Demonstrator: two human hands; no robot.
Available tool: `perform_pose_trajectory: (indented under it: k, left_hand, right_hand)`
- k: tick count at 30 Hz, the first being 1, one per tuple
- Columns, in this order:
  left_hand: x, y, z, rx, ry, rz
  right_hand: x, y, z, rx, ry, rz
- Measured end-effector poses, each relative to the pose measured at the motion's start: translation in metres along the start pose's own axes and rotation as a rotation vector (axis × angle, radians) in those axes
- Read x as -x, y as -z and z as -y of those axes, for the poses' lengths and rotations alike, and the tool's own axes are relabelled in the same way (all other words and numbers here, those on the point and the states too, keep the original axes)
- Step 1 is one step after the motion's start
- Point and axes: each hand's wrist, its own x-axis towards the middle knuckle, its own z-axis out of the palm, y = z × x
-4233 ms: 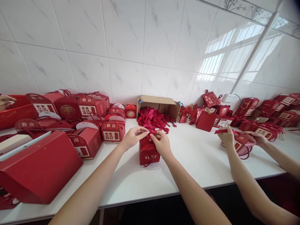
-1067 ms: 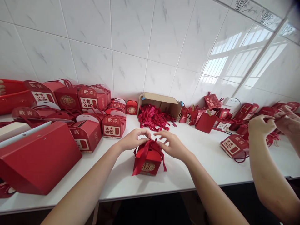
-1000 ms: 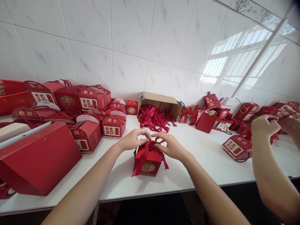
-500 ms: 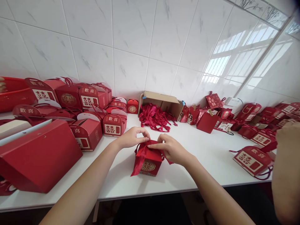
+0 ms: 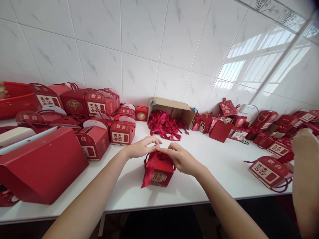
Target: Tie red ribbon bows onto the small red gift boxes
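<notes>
A small red gift box [image 5: 163, 169] with a gold emblem on its front stands before me on the white table [image 5: 119, 196]. A red ribbon [image 5: 149, 171] crosses its top, and one tail hangs down the front left. My left hand [image 5: 142, 147] is pinched closed on the ribbon at the top of the box. From the other side my right hand [image 5: 183, 157] meets it, index finger reaching to the left fingertips, its fingers closed on the ribbon. The exact grip is partly hidden by the fingers.
Red gift boxes [image 5: 122, 134] are stacked at the left, near a large red box [image 5: 45, 166]. A cardboard box [image 5: 171, 103] spills loose red ribbons [image 5: 163, 124]. More boxes [image 5: 264, 171] stand right, beside another person's arm [image 5: 305, 179].
My right fingertips have moved left and up to meet the left fingertips. The ribbon tail at the box's right side no longer shows. At the far right, the other person's hand has shifted.
</notes>
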Motion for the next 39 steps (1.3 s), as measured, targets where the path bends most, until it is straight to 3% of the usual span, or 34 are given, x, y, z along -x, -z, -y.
perform_pose_trajectory:
  k: [9, 16, 20, 23, 28, 35, 39]
  left_hand:
    - [-0.003, -0.002, 0.007, -0.026, 0.076, -0.029]
    - [0.001, 0.002, -0.004, 0.146, 0.023, 0.143]
    - [0.000, 0.000, -0.006, 0.064, 0.109, 0.048]
    - [-0.001, -0.004, -0.008, 0.120, 0.135, 0.033]
    - [-0.004, -0.014, -0.012, 0.186, 0.104, -0.062]
    - [-0.007, -0.029, -0.013, 0.206, 0.149, -0.146]
    - [-0.007, -0.030, -0.012, 0.199, 0.165, -0.174]
  right_hand:
    - [-0.001, -0.005, -0.006, -0.005, 0.009, 0.034]
    - [0.003, -0.012, -0.009, -0.221, -0.058, -0.020]
    - [0.004, -0.015, -0.012, -0.254, -0.059, -0.026]
    - [0.004, -0.015, -0.015, -0.225, -0.022, -0.054]
    - [0.004, -0.012, -0.015, -0.169, 0.050, -0.253]
    - [0.001, -0.011, -0.015, -0.145, -0.122, -0.451]
    - [0.000, -0.015, -0.010, -0.139, -0.224, -0.446]
